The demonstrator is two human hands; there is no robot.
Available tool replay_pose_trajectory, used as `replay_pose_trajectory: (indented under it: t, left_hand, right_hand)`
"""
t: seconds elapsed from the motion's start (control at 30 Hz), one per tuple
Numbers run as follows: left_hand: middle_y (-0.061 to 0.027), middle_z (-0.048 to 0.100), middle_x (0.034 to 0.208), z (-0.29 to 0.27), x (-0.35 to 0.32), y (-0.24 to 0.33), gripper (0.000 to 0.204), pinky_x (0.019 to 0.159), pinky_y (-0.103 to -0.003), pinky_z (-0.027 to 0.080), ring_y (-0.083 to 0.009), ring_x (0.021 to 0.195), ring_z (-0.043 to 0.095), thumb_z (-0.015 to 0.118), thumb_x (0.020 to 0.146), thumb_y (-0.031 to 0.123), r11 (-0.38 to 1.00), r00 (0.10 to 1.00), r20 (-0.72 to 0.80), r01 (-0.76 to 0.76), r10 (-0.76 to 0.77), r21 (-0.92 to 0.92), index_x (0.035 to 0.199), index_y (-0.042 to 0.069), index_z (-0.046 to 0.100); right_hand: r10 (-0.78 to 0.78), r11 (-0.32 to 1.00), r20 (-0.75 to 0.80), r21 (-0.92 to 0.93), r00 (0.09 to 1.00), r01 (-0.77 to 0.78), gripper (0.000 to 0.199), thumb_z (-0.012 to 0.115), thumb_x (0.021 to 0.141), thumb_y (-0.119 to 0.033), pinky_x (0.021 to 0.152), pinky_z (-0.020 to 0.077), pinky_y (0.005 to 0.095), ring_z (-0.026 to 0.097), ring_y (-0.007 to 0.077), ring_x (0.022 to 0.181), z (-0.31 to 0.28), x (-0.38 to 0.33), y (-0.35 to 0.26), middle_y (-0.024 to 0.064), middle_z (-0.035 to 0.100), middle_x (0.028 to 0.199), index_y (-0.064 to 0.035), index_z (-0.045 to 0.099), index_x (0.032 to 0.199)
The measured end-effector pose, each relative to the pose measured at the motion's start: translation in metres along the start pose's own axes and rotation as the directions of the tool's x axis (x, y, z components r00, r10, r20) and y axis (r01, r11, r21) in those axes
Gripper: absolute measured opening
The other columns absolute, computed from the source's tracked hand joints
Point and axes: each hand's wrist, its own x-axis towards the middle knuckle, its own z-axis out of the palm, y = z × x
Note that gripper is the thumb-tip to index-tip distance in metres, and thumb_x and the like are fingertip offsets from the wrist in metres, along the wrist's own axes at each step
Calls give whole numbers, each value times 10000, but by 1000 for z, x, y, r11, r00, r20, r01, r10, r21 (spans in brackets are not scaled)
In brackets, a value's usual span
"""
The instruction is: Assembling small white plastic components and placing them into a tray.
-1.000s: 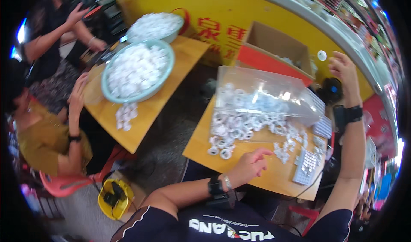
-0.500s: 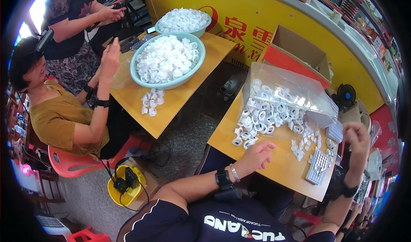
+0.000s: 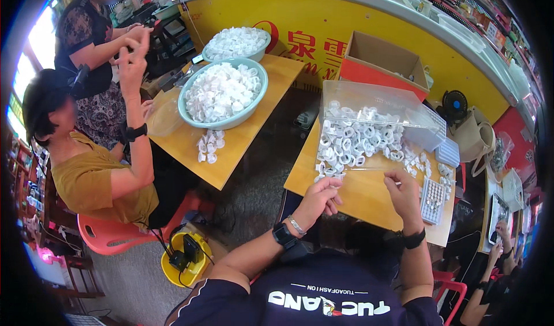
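1. Your left hand is just in front of the clear box, its fingers loosely bent and the tips close to a white ring near the box's front edge. I cannot tell whether you are pinching that ring.
2. Your right hand is in front of the same box, toward its right end, fingers curled with the tips drawn in near the thumb. Whether a small piece sits between them is hidden.
3. The white rings lie heaped in the clear box. They look like light, stiff plastic that should weigh almost nothing, may slip a little on their smooth faces, and may tangle where one hooks another. Take each by its outer rim, thumb against forefinger; a hard squeeze could bend the thin wall.
4. Right of the clear box, the small white pieces lie scattered, irregular and seemingly hard; fingertips suit them best.
5. In front of the box's right end is a small tray with rows of round spots and white bits on top. It looks rigid, so hold it by its long edges.
6. The clear box itself is thin, glossy, see-through plastic; beneath it the table is smooth, yellowish wood.
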Motion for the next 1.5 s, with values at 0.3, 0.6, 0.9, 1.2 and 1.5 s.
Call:
replay_pose_trajectory:
  t: [0.3,0.6,0.9,1.2,1.5]
  left_hand:
    - [-73,631,792,-5,2,-1,246,530,-202,451,-107,584,586,457,923,138,999,999,-41,18,-20,-36,1119,43,571]
    - [-61,634,796,-9,3,0,261,546,-205,455,-100,605,584,441,926,143,999,1000,-21,16,-17,-37,1129,37,565]
    - [-71,637,800,-13,5,-1,276,536,-203,456,-105,594,586,437,921,142,998,999,-25,41,-42,-41,1142,28,557]
    - [-76,637,803,-10,2,-3,275,523,-202,456,-112,587,594,439,915,128,999,999,-24,41,-42,-35,1143,28,555]
    - [-79,633,797,-3,-4,7,287,542,-216,470,-126,596,606,460,899,131,998,998,-33,57,-57,3,1150,45,570]
  right_hand:
    - [-3,991,54,-132,999,10,260,638,804,-91,670,505,366,638,276,812,12,-3,-6,146,639,943,-24,630,1055]
    - [-162,856,89,-482,983,185,324,619,792,-80,818,479,427,572,339,975,41,7,5,144,588,1050,-46,593,1113]
    - [-213,857,86,-462,973,228,130,618,786,-81,806,479,417,555,328,979,43,7,13,125,583,1027,-34,612,907]
    - [-84,958,54,-269,995,96,254,628,780,-92,793,478,405,584,349,923,30,6,1,161,609,993,-40,624,1028]
    - [-283,878,107,-370,953,302,257,590,810,-112,822,467,417,562,339,973,48,13,15,155,605,1003,-45,629,1055]
